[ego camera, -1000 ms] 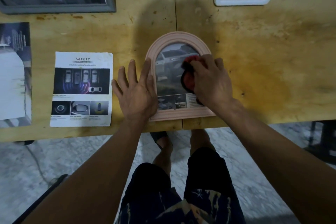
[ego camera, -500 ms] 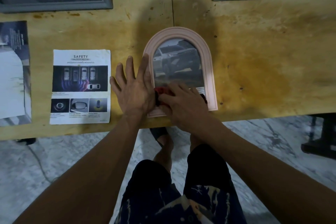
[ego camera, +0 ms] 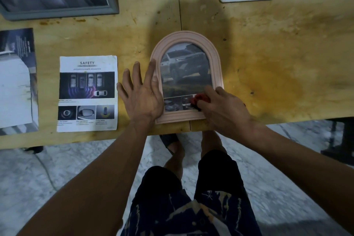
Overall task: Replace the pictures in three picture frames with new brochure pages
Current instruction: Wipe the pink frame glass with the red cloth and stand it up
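The arched pink picture frame (ego camera: 186,77) is lying flat at the tabletop's (ego camera: 268,53) near edge, long axis running away from the person. It is being steadied by the flat, spread left hand (ego camera: 142,94) on its left rail. A red cloth (ego camera: 200,99), mostly hidden, is being gripped by the right hand (ego camera: 223,110) over the lower-right glass.

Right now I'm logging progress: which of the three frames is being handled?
The pink arched frame at the table's near edge: the left hand presses its left side, the right hand rubs a red cloth on it.
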